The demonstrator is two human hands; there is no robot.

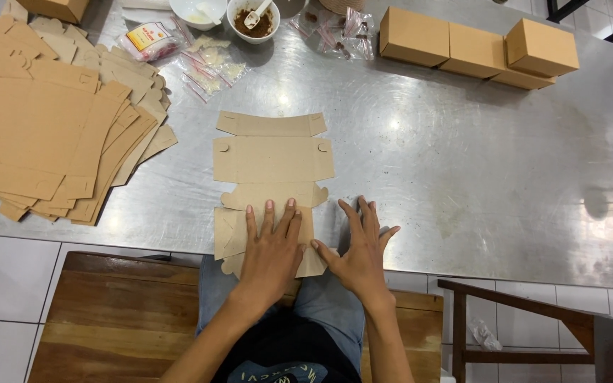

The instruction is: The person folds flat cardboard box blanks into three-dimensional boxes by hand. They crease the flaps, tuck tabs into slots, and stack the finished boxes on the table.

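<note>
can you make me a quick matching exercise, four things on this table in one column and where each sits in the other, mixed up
Things:
1. flat box blank
2. stack of blanks
3. folded boxes
4. bowl with spoon

Places:
a. far right of the table
b. under the left hand
c. far edge, middle
d. left side of the table

Pairs: 1-b, 2-d, 3-a, 4-c
</note>
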